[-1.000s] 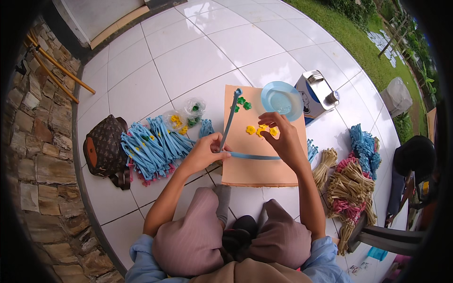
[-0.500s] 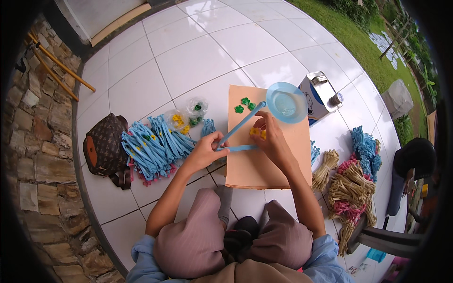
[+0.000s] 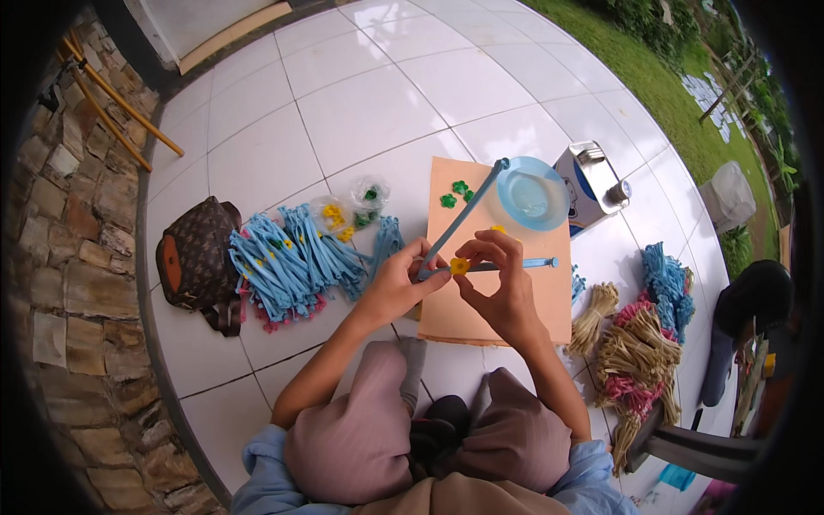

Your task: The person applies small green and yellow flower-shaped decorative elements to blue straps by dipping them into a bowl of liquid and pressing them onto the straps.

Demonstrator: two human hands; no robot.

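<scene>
My left hand (image 3: 396,283) grips a pair of long blue strips (image 3: 463,216) where they cross, one slanting up toward the dish and one running right. My right hand (image 3: 501,276) pinches a small yellow flower piece (image 3: 460,266) against that crossing. Both hands hover over a peach board (image 3: 515,296) on the white tiled floor. Two green flower pieces (image 3: 453,194) lie at the board's top left. A round light blue dish (image 3: 532,192) rests at its top right corner.
A heap of blue strips (image 3: 287,262) with pink ends lies left of the board, beside a brown patterned bag (image 3: 193,257). Small clear bags of yellow and green pieces (image 3: 343,215) sit above it. A blue-white box (image 3: 592,184), tan and blue fibre bundles (image 3: 639,343) lie right.
The strips have been lifted and swung so one points up toward the dish. My right hand has brought the yellow flower piece onto the crossing of the strips.
</scene>
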